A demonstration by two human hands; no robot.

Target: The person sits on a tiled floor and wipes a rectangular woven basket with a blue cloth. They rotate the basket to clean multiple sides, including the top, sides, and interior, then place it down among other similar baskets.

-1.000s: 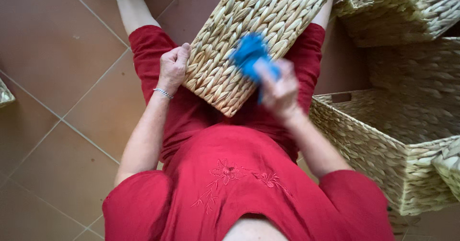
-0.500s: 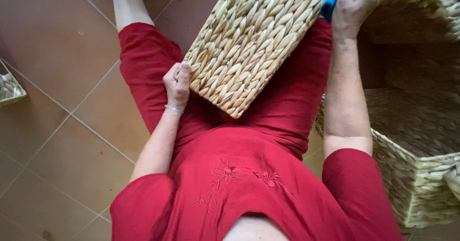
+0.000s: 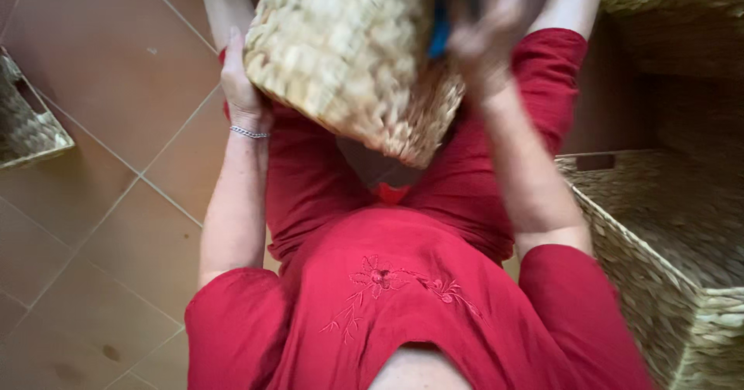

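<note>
From the head camera, a seated person in red clothes holds a woven basket tilted over the lap, its long axis running from the upper left down toward the lower right, where one corner dips lowest between the thighs. The left hand lies against the basket's left side with fingers folded around its edge, a thin silver bracelet at the wrist. The right hand is blurred, pressed to the basket's right face and closed around a blue cloth; both hands touch the basket, the right one higher on it. No labels or signs show. A larger open wicker basket stands just beside the right thigh, another lies on the tiled floor well apart to the left.
</note>
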